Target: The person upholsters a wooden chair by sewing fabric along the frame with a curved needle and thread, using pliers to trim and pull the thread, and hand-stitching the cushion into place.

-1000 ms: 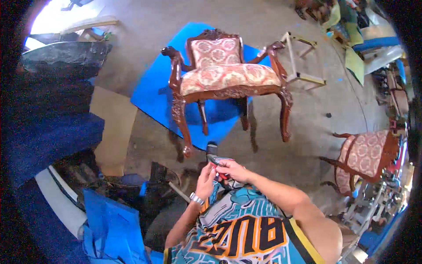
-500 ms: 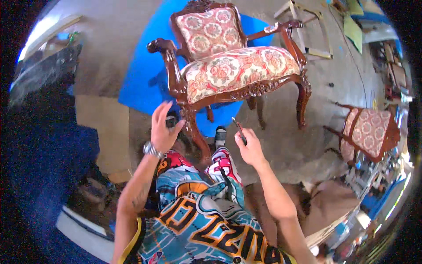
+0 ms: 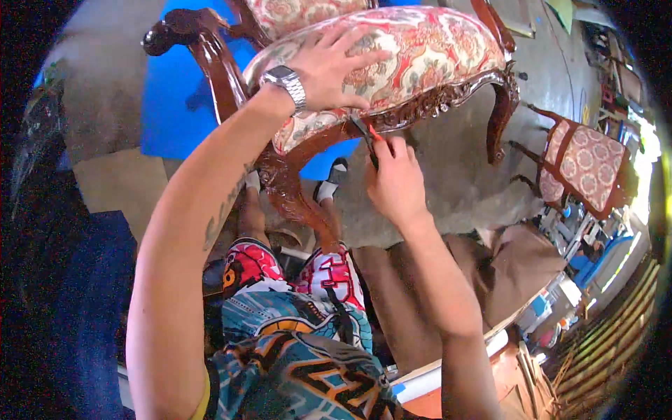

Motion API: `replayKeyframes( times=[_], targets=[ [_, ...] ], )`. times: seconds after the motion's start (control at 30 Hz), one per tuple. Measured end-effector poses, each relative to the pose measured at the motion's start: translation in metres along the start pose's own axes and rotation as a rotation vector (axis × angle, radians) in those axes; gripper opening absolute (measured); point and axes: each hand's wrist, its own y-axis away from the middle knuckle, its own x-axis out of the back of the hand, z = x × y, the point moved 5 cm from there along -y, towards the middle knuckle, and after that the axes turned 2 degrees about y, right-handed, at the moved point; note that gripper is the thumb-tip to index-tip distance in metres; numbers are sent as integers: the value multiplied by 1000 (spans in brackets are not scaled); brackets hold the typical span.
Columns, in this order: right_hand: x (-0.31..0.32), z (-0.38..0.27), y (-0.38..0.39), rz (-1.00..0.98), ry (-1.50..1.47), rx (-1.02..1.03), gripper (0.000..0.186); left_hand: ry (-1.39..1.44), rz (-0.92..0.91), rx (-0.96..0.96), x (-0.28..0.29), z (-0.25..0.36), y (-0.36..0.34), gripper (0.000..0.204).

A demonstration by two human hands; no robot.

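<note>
A carved dark-wood armchair [image 3: 413, 110] with floral upholstery stands before me, its glossy front rail facing me. My left hand [image 3: 336, 70] lies spread on the padded seat [image 3: 427, 49], palm down near the front edge, and wears a metal-band watch. Gripped in my right hand [image 3: 397, 178] is a slim black-and-red hand tool [image 3: 369, 138]. Its narrow tip meets the seam where the seat fabric borders the carved rail, just below my left fingers. I cannot make out the exact kind of tool.
A second floral chair [image 3: 588, 164] lies tipped over at the right. Beneath the armchair spreads a blue sheet [image 3: 171, 105], with flat cardboard [image 3: 115, 178] to its left. Brown material [image 3: 518, 266] is heaped at the lower right. One chair leg [image 3: 301, 206] stands between my legs.
The armchair now appears closer. My left hand has come down from the air beside it onto the seat, and my right hand has brought the tool up to the seat's front edge.
</note>
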Motion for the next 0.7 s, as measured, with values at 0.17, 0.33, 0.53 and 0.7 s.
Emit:
replayKeyframes(
  times=[0.17, 0.33, 0.53, 0.7],
  targets=[
    [7, -3, -9, -19, 114, -23, 28, -10, 98, 32, 3, 3, 8, 74],
    [12, -12, -14, -50, 205, -30, 24, -43, 55, 18, 11, 8, 3, 75],
    [20, -24, -18, -90, 321, -46, 22, 111, -280, 172, 11, 7, -1, 81],
    [23, -38, -28, -281, 349, -150, 24, 95, -246, 159, 13, 8, 0, 82]
  ],
)
